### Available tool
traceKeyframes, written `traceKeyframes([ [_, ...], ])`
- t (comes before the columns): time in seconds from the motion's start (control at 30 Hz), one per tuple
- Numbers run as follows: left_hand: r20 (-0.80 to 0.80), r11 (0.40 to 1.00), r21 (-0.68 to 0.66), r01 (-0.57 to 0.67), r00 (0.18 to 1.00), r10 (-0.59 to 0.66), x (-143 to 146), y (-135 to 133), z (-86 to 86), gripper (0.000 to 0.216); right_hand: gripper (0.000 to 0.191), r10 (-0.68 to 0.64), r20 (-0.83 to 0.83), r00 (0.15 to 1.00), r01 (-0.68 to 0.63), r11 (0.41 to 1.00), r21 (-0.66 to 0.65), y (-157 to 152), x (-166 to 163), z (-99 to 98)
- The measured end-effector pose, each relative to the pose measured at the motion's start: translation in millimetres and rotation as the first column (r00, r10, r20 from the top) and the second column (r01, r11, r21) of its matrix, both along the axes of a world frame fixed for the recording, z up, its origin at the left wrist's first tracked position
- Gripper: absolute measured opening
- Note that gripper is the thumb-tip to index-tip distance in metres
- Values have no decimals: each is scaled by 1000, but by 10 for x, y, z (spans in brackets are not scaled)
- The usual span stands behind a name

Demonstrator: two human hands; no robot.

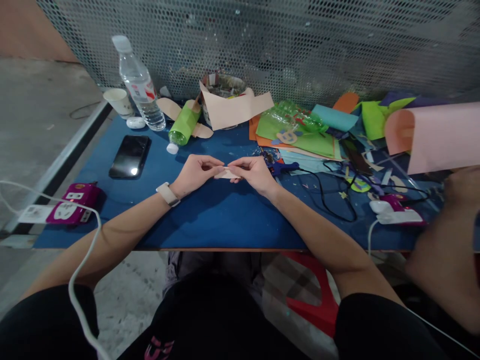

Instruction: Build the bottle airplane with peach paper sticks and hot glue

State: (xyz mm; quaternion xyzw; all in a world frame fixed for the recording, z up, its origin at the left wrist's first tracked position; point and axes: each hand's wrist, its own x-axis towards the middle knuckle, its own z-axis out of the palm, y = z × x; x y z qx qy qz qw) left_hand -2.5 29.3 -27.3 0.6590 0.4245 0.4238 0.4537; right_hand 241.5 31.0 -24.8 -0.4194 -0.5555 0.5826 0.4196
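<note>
My left hand (197, 175) and my right hand (253, 174) meet over the middle of the blue table (221, 225). Between their fingertips they pinch a small pale piece of paper (225, 173); most of it is covered by the fingers. Both hands are closed on it, thumbs towards each other. A blue glue gun (282, 167) lies just right of my right hand, its black cord trailing right. Behind my left hand a bottle wrapped in green paper (186, 121) lies on its side, with pale rounded paper pieces at it.
At the left are a water bottle (140, 87), a paper cup (119, 102), a black phone (130, 156) and a purple power adapter (73, 204). Coloured paper sheets (311, 132) heap up at the back right. Another person's arm (450, 250) reaches in at right. A mesh panel (262, 45) stands behind.
</note>
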Motion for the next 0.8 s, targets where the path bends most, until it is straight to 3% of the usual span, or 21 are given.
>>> traceKeyframes([
  [0.23,-45,1000,12,6,999,-5,-15,12,9,26,56,5,2,1000,-5,1000,19,-5,-1,-13],
  [0.57,49,999,-52,2,999,1,-11,7,-3,33,58,32,11,999,-32,999,13,-3,23,-16],
  [0.8,118,987,-153,48,993,-30,8,-1,-11,38,49,29,-23,999,-28,998,49,23,15,-51],
])
